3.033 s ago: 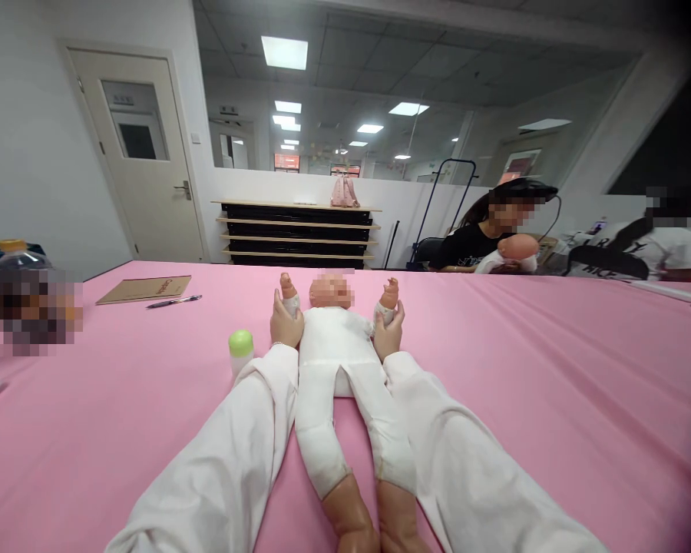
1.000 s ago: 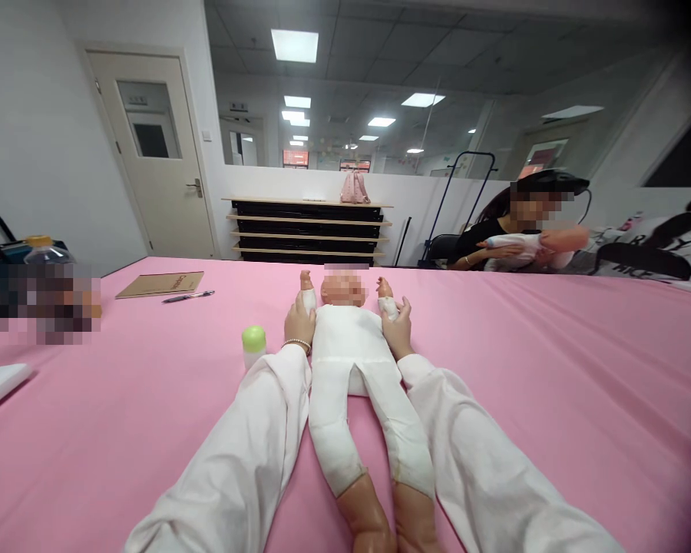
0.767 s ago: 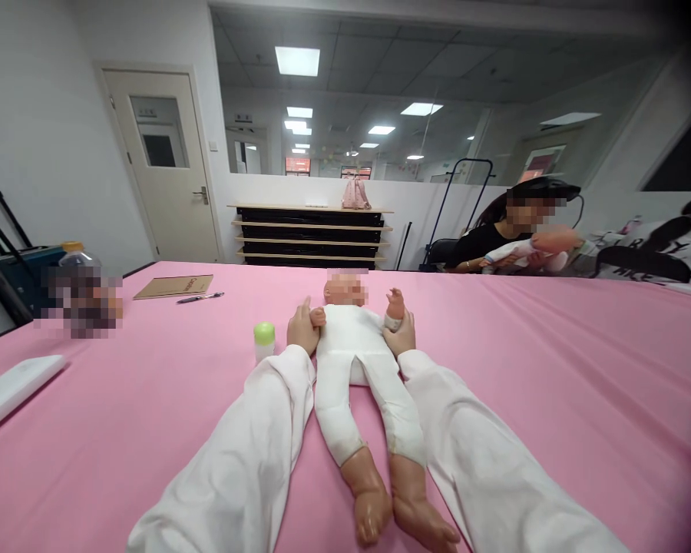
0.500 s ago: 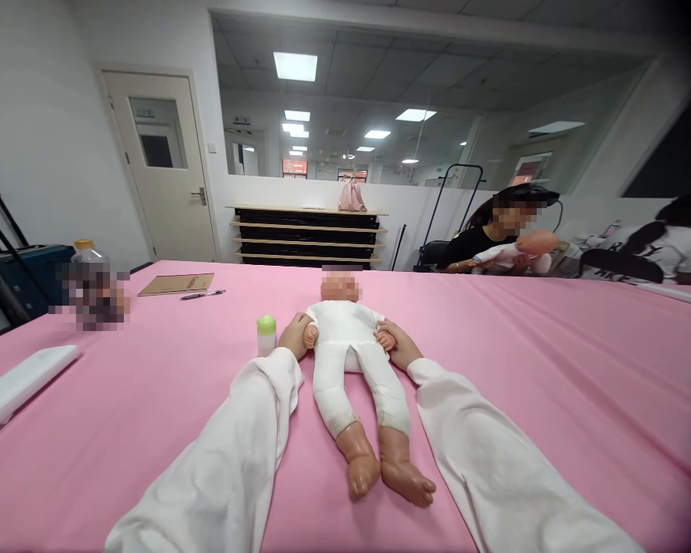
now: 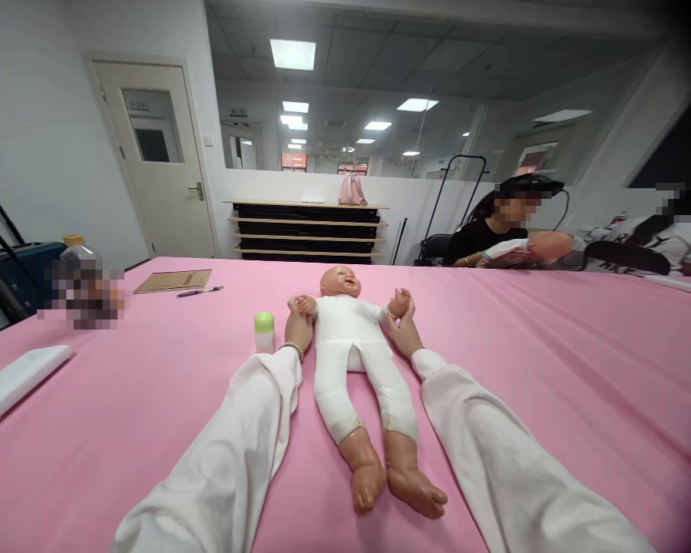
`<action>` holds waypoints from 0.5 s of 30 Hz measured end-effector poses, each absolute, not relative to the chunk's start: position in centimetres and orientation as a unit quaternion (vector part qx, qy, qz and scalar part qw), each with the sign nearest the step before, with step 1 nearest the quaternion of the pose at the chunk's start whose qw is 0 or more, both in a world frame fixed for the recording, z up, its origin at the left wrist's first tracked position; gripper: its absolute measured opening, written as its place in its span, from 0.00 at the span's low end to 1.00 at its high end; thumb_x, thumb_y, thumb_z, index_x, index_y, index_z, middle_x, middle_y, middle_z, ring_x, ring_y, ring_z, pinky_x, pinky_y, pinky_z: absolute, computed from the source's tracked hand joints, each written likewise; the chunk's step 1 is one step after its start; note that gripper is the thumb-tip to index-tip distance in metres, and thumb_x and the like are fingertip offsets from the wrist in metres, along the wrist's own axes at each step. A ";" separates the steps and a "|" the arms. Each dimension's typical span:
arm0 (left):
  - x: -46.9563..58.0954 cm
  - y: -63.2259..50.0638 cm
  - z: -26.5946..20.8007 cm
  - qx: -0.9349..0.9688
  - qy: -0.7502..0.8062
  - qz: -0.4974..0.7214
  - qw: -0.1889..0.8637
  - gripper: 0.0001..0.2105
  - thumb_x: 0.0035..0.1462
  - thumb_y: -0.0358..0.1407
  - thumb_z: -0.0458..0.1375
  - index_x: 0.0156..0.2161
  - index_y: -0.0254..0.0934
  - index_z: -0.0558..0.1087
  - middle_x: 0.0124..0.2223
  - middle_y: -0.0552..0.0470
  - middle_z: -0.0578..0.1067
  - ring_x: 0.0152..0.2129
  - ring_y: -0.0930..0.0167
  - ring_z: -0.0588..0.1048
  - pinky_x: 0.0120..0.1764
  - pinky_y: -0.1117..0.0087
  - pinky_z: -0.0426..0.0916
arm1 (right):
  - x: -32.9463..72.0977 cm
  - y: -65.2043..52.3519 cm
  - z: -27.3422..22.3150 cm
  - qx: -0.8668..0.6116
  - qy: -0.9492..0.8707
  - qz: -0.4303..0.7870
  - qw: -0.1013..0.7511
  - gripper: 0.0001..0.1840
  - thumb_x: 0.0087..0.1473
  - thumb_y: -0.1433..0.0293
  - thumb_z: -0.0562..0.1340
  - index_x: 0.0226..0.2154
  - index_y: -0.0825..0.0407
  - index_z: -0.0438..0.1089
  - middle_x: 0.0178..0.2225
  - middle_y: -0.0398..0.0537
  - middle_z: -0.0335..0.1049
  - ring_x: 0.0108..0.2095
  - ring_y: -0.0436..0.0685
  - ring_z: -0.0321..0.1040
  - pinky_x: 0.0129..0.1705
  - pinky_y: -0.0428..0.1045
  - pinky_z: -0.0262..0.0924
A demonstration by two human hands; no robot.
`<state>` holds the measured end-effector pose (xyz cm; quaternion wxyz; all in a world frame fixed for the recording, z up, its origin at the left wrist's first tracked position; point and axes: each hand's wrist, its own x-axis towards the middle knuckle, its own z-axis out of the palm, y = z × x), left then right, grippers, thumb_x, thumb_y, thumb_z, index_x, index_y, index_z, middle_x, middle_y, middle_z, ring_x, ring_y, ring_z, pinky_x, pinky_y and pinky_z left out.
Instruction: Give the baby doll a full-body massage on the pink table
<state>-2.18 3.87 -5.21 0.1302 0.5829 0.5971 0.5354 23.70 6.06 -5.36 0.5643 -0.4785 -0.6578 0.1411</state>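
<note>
A baby doll [image 5: 354, 330] with a white cloth body lies on its back on the pink tablecloth [image 5: 178, 399], feet toward me. My left hand [image 5: 298, 326] is closed around the doll's arm on the left, close to its small hand [image 5: 306, 305]. On the other side, my right hand [image 5: 404, 332] grips the other arm near the doll's raised hand [image 5: 400, 302]. Both doll arms are bent with the hands lifted off the cloth. Just left of my left wrist stands a small white bottle with a green cap [image 5: 264, 332].
A brown notebook [image 5: 173, 281] and a pen [image 5: 200, 292] lie at the back left. Farther left are a blurred bottle [image 5: 81, 288] and a white case [image 5: 20, 384]. Across the table at right, a person [image 5: 495, 223] holds another doll [image 5: 547, 246].
Both my hands have moved the doll's arms upward, from beside its waist to about chest height. The doll's face now shows, and a bracelet appears on my left wrist.
</note>
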 end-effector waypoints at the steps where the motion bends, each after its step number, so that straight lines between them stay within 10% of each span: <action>1: -1.9 4.2 -5.1 0.569 0.602 0.546 0.122 0.22 0.52 0.29 0.49 0.51 0.34 0.49 0.39 0.44 0.73 0.33 0.66 0.73 0.31 0.68 0.65 | 23.4 6.7 -5.3 -0.487 -0.639 0.127 0.582 0.39 0.48 0.61 0.55 0.56 0.54 0.36 0.54 0.63 0.54 0.51 0.60 0.59 0.50 0.59 0.54; 15: -1.0 8.6 -4.9 0.575 0.539 0.613 0.047 0.10 0.55 0.34 0.48 0.44 0.40 0.63 0.45 0.48 0.70 0.43 0.67 0.68 0.43 0.67 0.63 | 21.6 10.8 -5.2 -0.564 -0.530 0.083 0.628 0.15 0.51 0.57 0.49 0.36 0.50 0.48 0.30 0.46 0.59 0.28 0.56 0.61 0.34 0.54 0.56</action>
